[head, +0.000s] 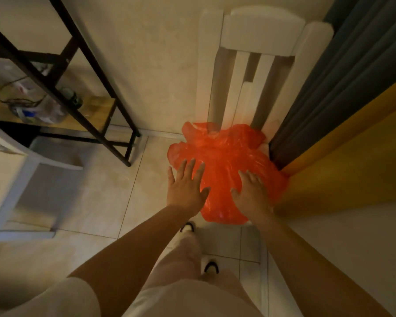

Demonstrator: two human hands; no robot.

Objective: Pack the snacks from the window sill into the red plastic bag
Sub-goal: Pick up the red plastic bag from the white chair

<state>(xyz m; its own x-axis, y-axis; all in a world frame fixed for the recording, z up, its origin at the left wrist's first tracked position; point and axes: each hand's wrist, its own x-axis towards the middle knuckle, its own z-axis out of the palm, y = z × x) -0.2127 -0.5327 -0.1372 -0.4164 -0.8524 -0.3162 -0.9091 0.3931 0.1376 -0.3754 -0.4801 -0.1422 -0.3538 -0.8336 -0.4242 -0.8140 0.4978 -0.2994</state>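
A: Closest to the camera, what shows?

B: Pale shorts, two bare forearms reaching forward, and two feet in dark-strapped sandals (pixel 188 226) on the tiled floor (pixel 96 197).

A: And the hands?

B: Both have the fingers spread and straight, gripping nothing. The left hand (pixel 185 188) is at the left edge of the red plastic bag (pixel 224 161), fingertips over it. The right hand (pixel 252 193) lies flat on the bag's right part.

A: Where is the bag?

B: On the seat of a white slatted chair (pixel 256 35), which stands against the wall, just beside a grey curtain (pixel 343 65) and a yellow ledge (pixel 343 161).

A: What's inside it?

B: I cannot tell. The plastic is translucent orange-red, crumpled and glossy, bulging in the middle, with its ruffled edges flaring toward the chair back. No contents show through.

A: Farther off?

B: To the left, a dark metal rack with a wooden shelf (pixel 94 110). On the shelf sits a clear plastic bag (pixel 39 108) holding blurred small items and cables. A white chair (pixel 16 170) stands nearer, at the left edge.
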